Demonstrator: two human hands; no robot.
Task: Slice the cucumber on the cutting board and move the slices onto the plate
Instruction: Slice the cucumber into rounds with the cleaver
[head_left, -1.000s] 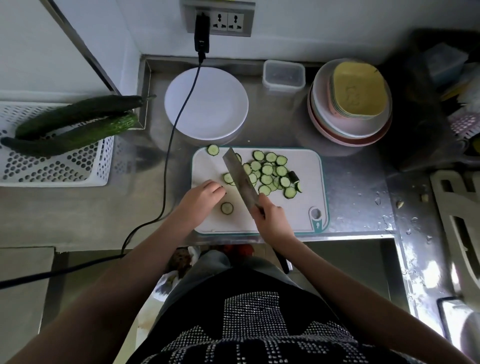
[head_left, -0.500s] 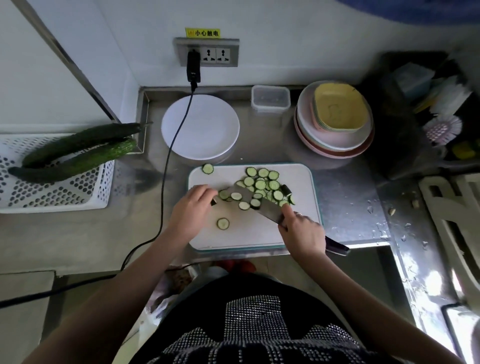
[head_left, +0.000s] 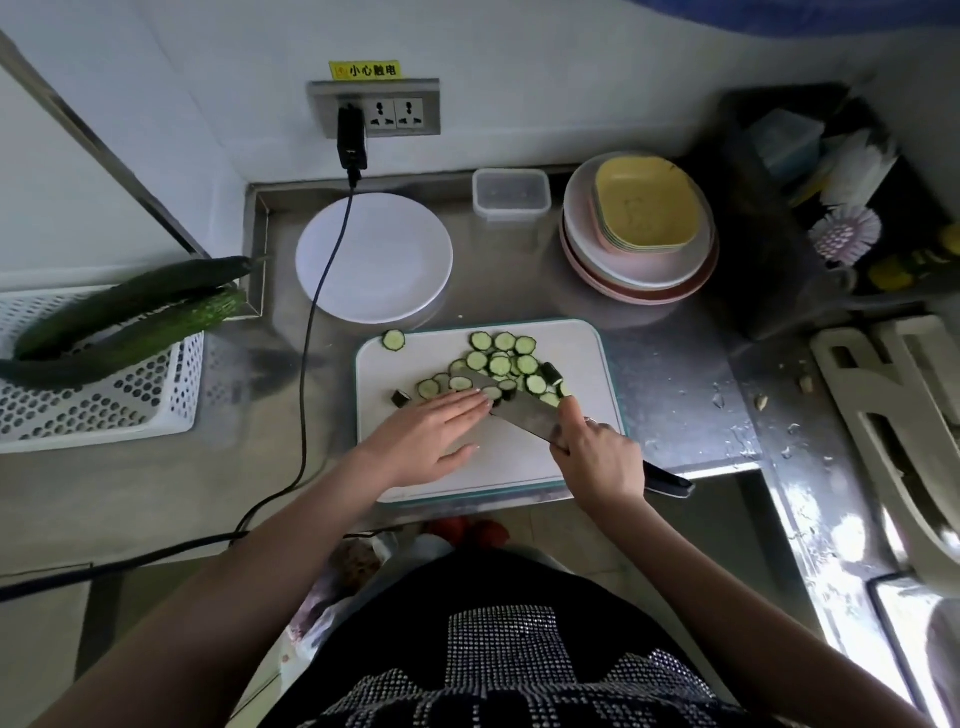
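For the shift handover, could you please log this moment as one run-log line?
stage: gathering slices | left hand: flat, fingertips at knife blade | right hand: grips knife | cucumber slices: on cutting board | plate: no slices

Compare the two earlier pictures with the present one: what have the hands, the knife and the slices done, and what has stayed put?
The knife went from upright to lying flat under the slices, gripped throughout by the right hand. The left hand opened flat and pushes slices onto the blade; the stray slice near it is gone. The white plate stays empty; one slice remains at the cutting board corner.
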